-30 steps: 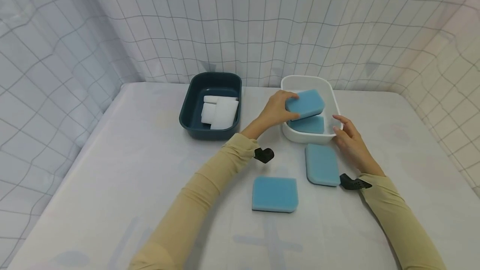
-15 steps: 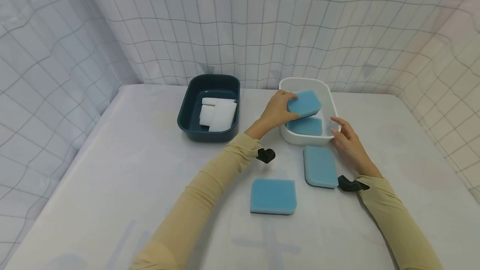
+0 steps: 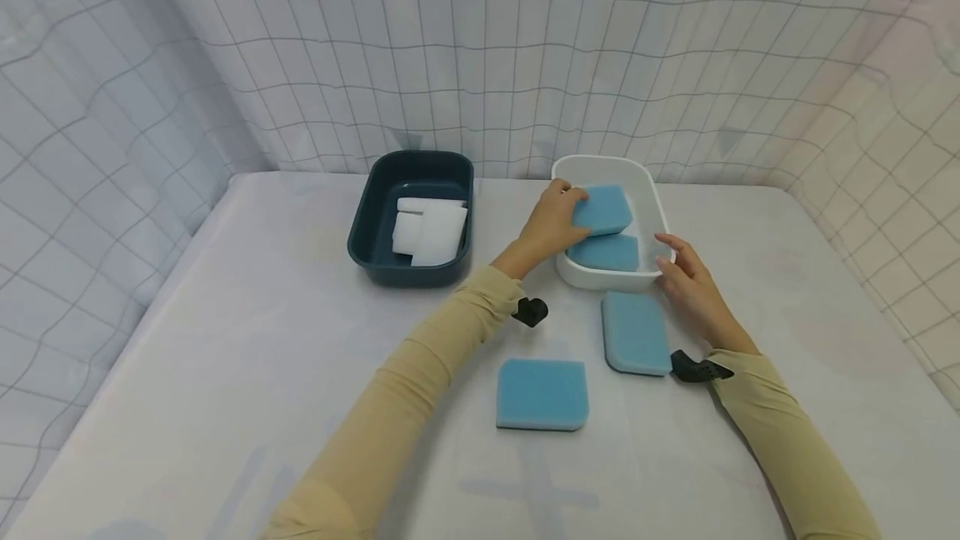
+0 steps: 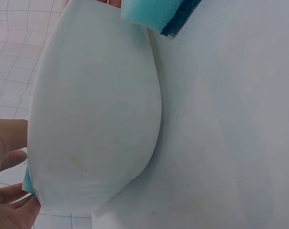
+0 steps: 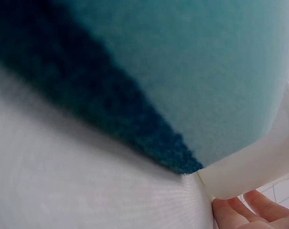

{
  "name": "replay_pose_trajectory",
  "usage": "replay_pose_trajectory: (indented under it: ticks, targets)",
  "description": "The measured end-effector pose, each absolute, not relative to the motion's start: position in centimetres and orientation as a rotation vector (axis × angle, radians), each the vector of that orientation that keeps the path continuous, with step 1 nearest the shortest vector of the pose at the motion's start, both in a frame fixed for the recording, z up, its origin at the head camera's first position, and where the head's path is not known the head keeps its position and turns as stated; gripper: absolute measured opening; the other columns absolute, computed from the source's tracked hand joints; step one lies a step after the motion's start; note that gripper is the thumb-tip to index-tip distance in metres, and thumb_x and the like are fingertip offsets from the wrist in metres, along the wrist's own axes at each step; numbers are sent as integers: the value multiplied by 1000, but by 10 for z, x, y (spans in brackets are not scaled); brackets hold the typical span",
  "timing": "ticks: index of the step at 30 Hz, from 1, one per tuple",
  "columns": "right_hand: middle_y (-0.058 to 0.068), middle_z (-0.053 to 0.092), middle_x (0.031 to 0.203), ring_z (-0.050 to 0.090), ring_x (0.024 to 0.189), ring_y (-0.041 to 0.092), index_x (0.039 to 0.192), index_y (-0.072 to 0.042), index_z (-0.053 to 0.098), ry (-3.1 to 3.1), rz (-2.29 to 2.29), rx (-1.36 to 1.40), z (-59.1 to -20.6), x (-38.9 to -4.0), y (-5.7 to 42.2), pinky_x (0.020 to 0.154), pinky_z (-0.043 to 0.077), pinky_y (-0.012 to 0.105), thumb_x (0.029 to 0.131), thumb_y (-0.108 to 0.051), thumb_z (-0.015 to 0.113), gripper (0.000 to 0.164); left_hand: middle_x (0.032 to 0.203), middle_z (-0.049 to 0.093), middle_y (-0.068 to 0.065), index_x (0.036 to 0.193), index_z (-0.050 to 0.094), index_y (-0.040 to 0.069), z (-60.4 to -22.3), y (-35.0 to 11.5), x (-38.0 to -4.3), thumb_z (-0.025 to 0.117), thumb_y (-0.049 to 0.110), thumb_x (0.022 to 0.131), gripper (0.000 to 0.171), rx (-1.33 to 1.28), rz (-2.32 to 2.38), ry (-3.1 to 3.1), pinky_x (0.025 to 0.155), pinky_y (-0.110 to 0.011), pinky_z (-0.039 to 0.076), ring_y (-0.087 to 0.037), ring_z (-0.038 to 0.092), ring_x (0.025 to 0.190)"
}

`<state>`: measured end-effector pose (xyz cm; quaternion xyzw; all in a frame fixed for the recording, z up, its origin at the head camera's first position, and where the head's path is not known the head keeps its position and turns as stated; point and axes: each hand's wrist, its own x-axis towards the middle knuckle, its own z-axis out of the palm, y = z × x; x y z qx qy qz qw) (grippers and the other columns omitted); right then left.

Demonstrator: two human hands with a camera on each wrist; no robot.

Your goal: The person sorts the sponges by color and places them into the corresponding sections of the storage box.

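Observation:
My left hand (image 3: 551, 223) grips a blue sponge (image 3: 603, 210) between thumb and fingers inside the white plastic bin (image 3: 654, 219). This sponge overlaps another blue sponge (image 3: 606, 253) lying at the bin's near left. At the bin's near right corner, my right hand (image 3: 697, 294) holds the rim with thumb and fingertips. The left wrist view shows the bin's outer wall (image 4: 96, 109), with the left hand's fingers (image 4: 17, 202) at its edge and most of the gripped sponge hidden. Close up in the right wrist view is a table sponge (image 5: 201, 71) with a dark scouring layer.
Two more blue sponges lie on the white tabletop: one sponge (image 3: 636, 333) just in front of the bin, another sponge (image 3: 542, 394) nearer me. Left of the white bin stands a dark teal bin (image 3: 412, 275) holding several white foam blocks (image 3: 440, 233). Grid-patterned cloth hangs behind.
The sponge in my left hand has levelled out and come slightly left and down over the lower one. My right hand keeps its place at the bin's corner. The whole view has shifted slightly.

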<state>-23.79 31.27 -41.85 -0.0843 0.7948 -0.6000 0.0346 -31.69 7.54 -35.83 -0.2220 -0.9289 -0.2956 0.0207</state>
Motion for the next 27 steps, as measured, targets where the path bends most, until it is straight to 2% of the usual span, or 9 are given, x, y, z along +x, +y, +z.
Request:
replay_pose_trajectory:
  ticks: [9,18,27]
  targets:
    - [24,12,155,37,125,12,147,-24,26,2407,-1861,-253,-417,-239,309,86,41,2,100,-35,42,51,139,41,-13,129,54,9,-360,73,-316,66,14,86,46,-643,-936,-2855,103,-34,46,-25,45,125]
    - [22,8,157,32,131,22,147,-27,26,2385,-1875,-250,-416,-239,309,86,40,1,100,-32,42,49,133,45,-12,127,56,8,-361,70,-316,66,13,85,44,-663,-964,-2822,101,-31,46,-23,46,119]
    - [23,6,156,35,126,11,147,-25,26,2363,-1909,-275,-418,-237,312,87,41,1,100,-34,42,51,132,46,-14,127,55,6,-362,64,-313,67,14,85,44,-698,-1070,-2781,102,-33,46,-25,46,120]
